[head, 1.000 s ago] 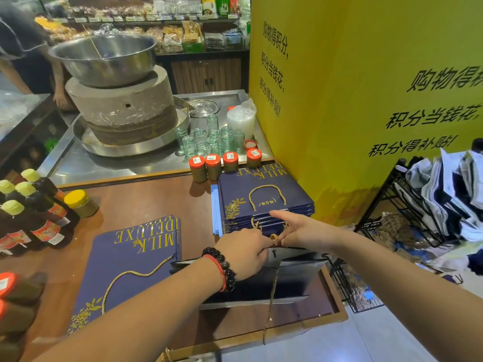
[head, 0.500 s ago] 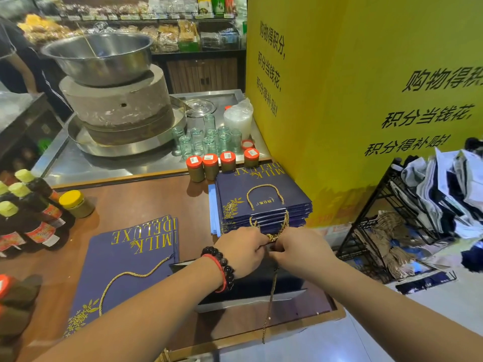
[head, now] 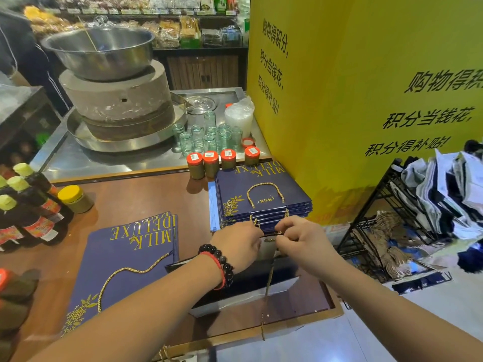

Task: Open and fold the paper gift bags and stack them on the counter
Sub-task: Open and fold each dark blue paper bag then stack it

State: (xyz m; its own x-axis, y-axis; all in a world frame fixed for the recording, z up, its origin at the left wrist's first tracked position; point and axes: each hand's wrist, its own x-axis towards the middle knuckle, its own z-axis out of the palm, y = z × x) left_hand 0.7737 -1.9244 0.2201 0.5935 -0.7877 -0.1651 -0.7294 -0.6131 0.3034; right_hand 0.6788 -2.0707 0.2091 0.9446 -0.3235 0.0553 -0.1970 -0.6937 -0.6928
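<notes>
on the brown counter (head: 136, 202), one navy gift bag (head: 243, 283) stands opened between the person's arms, a gold cord hanging down its front. the left hand (head: 236, 248) and the right hand (head: 300, 240) meet at the bag's top edge, fingers curled and pinching it; which part exactly, i cannot tell. just behind the hands sits a stack of flat bags (head: 261, 199), too many layers to count. a second flat pile (head: 128, 267) lies to the left, at least two bags. four red-capped jars (head: 220, 164) stand in a row behind the stack. one yellow-lidded jar (head: 74, 198) sits near three yellow-capped bottles (head: 28, 205).
</notes>
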